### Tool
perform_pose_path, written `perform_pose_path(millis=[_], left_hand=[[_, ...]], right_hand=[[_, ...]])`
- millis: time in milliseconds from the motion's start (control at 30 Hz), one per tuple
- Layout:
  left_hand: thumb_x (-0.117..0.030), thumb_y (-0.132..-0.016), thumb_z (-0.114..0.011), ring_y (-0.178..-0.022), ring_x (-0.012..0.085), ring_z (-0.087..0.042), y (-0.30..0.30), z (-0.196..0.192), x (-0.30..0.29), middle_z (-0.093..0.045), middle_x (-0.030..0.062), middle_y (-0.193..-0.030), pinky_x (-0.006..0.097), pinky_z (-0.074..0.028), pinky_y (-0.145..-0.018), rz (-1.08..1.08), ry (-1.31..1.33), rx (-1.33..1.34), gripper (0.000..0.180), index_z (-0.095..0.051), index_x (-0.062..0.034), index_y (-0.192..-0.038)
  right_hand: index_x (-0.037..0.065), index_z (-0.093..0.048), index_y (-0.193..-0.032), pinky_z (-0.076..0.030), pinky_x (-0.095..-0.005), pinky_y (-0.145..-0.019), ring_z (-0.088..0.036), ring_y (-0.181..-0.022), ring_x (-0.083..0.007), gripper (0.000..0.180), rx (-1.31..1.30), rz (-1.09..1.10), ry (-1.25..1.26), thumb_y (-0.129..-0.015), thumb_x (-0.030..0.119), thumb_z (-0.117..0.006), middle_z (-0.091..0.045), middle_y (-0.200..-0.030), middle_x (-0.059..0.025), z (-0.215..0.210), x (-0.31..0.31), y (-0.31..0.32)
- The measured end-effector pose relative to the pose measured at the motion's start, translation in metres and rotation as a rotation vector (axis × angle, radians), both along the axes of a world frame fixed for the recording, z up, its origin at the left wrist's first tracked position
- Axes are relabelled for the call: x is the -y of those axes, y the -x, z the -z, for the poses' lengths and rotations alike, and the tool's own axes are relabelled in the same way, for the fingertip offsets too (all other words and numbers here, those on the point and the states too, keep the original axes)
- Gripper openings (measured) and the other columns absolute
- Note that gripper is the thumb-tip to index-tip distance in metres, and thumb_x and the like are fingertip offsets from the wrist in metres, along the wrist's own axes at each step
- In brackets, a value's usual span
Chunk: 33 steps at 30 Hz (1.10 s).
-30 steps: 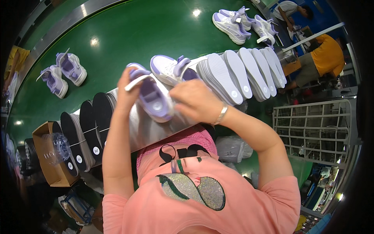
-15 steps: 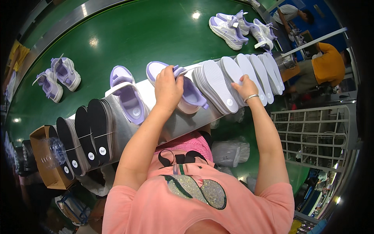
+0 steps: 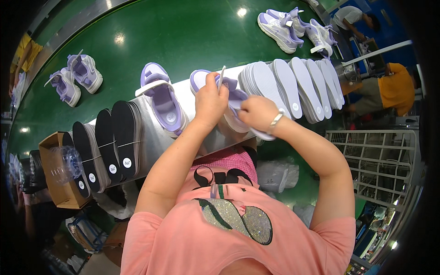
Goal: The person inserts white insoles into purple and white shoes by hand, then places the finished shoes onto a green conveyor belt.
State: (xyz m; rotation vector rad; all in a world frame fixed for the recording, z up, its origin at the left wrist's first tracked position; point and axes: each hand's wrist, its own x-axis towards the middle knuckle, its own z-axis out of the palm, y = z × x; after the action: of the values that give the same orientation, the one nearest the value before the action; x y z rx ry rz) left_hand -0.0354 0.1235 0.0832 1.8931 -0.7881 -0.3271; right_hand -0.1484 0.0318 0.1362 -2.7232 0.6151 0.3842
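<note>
A white and lilac sneaker (image 3: 236, 123) lies on the metal shelf in front of me. My left hand (image 3: 211, 101) is closed on its upper, by the raised strap and tongue. My right hand (image 3: 262, 113) grips a white insole (image 3: 262, 135) at the shoe's opening; the insole's rear part shows below my wrist, and the fingers hide some of it. To the left stands the matching sneaker (image 3: 163, 103), strap across its front, with a round label on the insole inside. Just right of my hands are stacks of white insoles (image 3: 263, 85).
Tied stacks of black insoles (image 3: 127, 137) and a cardboard box (image 3: 58, 188) with clear plastic line the left. Finished-looking sneakers stand on the green table (image 3: 183, 32) at far left (image 3: 82, 73) and far right (image 3: 279, 32). A wire rack (image 3: 376, 160) is at right; other people work beyond.
My right hand has moved left from the white insole stacks to the sneaker, bringing an insole. My left hand stays on the sneaker, whose strap now stands up. The whole view has shifted slightly.
</note>
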Motion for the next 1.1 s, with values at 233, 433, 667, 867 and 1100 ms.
perform_pose_path(millis=[233, 433, 667, 867, 1100], left_hand=[[-0.012, -0.080, -0.045, -0.067, 0.0401, -0.057, -0.003, 0.013, 0.000, -0.058, 0.0242, -0.071, 0.047, -0.044, -0.063, -0.017, -0.008, -0.001, 0.030, -0.040, 0.0019, -0.106], [-0.010, -0.080, -0.045, -0.066, 0.0405, -0.056, 0.001, 0.016, 0.005, -0.057, 0.0249, -0.071, 0.047, -0.043, -0.061, 0.008, 0.025, -0.058, 0.029, -0.041, -0.0011, -0.107], [-0.008, -0.080, -0.045, -0.083, 0.0289, -0.058, 0.001, 0.034, 0.012, -0.058, 0.0199, -0.088, 0.035, -0.045, -0.072, 0.020, 0.307, -0.410, 0.028, -0.045, 0.0017, -0.106], [-0.015, -0.079, -0.047, -0.080, 0.0343, -0.056, -0.007, 0.043, 0.013, -0.056, 0.0227, -0.085, 0.038, -0.043, -0.073, 0.016, 0.247, -0.387, 0.030, -0.044, 0.0043, -0.102], [-0.014, -0.081, -0.044, -0.081, 0.0394, -0.057, -0.009, 0.029, 0.010, -0.057, 0.0260, -0.084, 0.042, -0.043, -0.072, 0.038, 0.132, -0.304, 0.032, -0.040, 0.0055, -0.105]], right_hand=[[0.004, -0.059, -0.079, -0.046, -0.0393, -0.064, -0.058, -0.076, -0.0287, 0.021, -0.117, -0.104, 0.320, -0.069, 0.021, -0.054, -0.058, -0.076, -0.0133, -0.023, -0.007, 0.010], [0.005, -0.063, -0.071, -0.049, -0.0360, -0.063, -0.061, -0.075, -0.0272, 0.016, -0.144, -0.342, 0.255, -0.067, 0.020, -0.057, -0.061, -0.075, -0.0158, -0.012, -0.007, -0.007], [0.004, -0.061, -0.074, -0.048, -0.0369, -0.067, -0.060, -0.072, -0.0288, 0.013, -0.030, -0.273, 0.175, -0.067, 0.013, -0.055, -0.060, -0.079, -0.0160, 0.041, 0.007, -0.019], [0.004, -0.064, -0.084, -0.047, -0.0359, -0.075, -0.060, -0.085, -0.0294, 0.020, -0.366, -0.251, 0.036, -0.070, 0.012, -0.054, -0.062, -0.085, -0.0175, 0.031, 0.007, -0.043], [0.005, -0.066, -0.084, -0.047, -0.0336, -0.074, -0.061, -0.085, -0.0273, 0.019, -0.529, -0.332, 0.196, -0.069, 0.012, -0.057, -0.063, -0.088, -0.0161, 0.022, 0.001, -0.055]])
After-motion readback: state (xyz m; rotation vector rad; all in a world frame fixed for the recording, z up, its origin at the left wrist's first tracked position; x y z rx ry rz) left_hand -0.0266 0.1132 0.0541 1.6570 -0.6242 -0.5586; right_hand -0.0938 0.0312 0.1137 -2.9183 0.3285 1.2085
